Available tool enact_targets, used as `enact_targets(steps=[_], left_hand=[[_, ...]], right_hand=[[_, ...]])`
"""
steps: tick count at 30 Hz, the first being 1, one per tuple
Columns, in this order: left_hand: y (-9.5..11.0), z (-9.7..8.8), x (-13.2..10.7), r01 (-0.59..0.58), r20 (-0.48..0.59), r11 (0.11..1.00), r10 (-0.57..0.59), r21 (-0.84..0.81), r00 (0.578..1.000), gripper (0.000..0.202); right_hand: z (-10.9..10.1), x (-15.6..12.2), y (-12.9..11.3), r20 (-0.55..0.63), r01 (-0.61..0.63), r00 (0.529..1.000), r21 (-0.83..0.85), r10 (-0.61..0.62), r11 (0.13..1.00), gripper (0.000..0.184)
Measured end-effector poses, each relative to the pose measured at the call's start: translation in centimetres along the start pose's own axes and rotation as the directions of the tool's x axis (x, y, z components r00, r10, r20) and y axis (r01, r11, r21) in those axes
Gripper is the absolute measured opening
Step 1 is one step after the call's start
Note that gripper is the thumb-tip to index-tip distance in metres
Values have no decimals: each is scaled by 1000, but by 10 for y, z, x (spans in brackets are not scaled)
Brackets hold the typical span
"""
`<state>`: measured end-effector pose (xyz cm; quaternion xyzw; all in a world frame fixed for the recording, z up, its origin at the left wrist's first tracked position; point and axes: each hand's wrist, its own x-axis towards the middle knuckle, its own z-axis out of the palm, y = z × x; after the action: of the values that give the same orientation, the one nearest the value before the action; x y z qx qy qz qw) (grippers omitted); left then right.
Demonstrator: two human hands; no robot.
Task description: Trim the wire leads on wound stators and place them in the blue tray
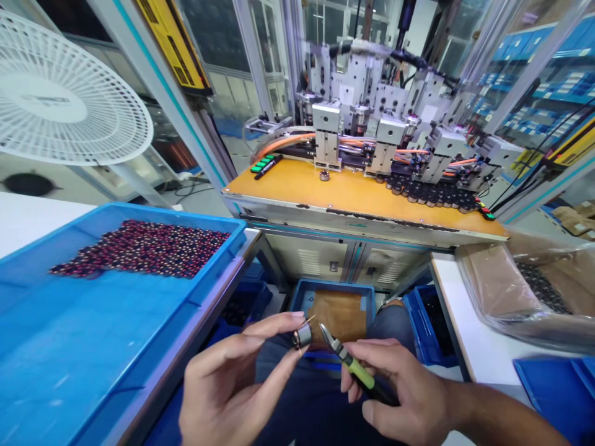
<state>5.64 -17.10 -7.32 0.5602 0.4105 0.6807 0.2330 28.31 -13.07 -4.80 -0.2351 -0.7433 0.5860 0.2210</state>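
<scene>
Between the thumb and fingers of my left hand (232, 375) is a small wire-wound motor core (303, 336), a silvery cylinder with copper wire ends sticking out at its top and bottom. My right hand (409, 384) grips a pair of cutting pliers (357, 371) by its green and black handles. The jaws point up and left, a short gap to the right of the core, without touching it. Whether the jaw tips are slightly parted is hard to tell. Both hands are above my lap.
A blue tray (69, 347) at left holds many small dark-and-red parts (153, 248). Ahead stands a machine (381, 136) on an orange bench (297, 192) with rows of dark parts (432, 192). Below is a blue bin (332, 285); a plastic-lined carton (502, 291) sits right, a fan (69, 93) left.
</scene>
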Motion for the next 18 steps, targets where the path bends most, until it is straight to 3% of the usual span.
enact_targets(steps=[4,18], left_hand=[[1,-2,-3,30,29,999,-31,45,999,54],[-2,-7,-8,-17,45,998,14,58,999,57]], right_hand=[[3,4,-2,27,-40,999,40,39,998,31],[8,14,-4,43,-31,999,91,27,995,25]])
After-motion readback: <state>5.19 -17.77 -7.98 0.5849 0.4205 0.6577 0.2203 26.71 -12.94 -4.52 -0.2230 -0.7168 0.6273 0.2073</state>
